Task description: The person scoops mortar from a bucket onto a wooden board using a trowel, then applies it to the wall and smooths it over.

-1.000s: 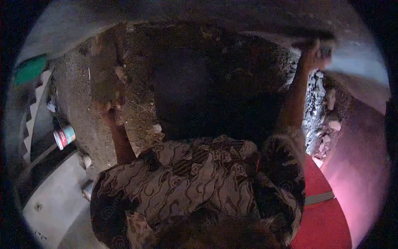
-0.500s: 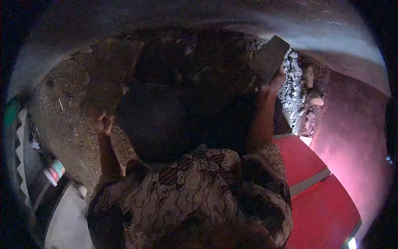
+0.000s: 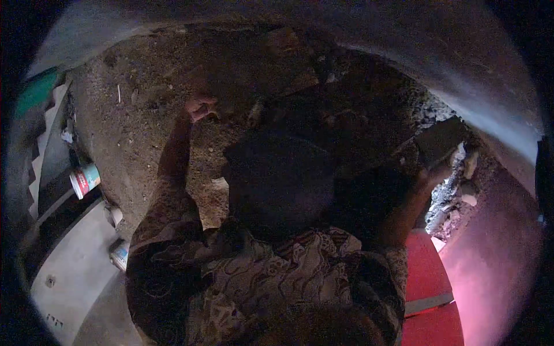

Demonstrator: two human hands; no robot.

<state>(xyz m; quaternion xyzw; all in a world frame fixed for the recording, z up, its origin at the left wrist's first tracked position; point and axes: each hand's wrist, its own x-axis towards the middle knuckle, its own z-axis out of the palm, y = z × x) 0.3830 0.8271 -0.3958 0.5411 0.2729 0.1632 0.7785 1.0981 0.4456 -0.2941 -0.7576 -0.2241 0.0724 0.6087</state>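
Note:
My left hand (image 3: pixel 201 108) is over the gritty ground (image 3: pixel 144 132) at the upper left, its fingers curled; what they hold, if anything, is too dark to make out. At the right, my right hand (image 3: pixel 438 173) grips the lower end of a flat, dark rectangular slab (image 3: pixel 441 140), which is tilted. Pale, crumbly rubble (image 3: pixel 443 202) lies beside and below that hand. A large dark rounded shape (image 3: pixel 280 181) fills the middle, between my arms.
A paper cup (image 3: pixel 85 180) lies tilted at the left, with another printed container (image 3: pixel 120 255) below it. Red panels (image 3: pixel 430 277) stand at the lower right. Stones (image 3: pixel 468 194) lie past the rubble. A curved wall (image 3: pixel 404 34) runs along the top.
The view has turned, so the scene sits further right and lower at the right side. My left hand has moved up and forward over the ground. The slab stays in my right hand.

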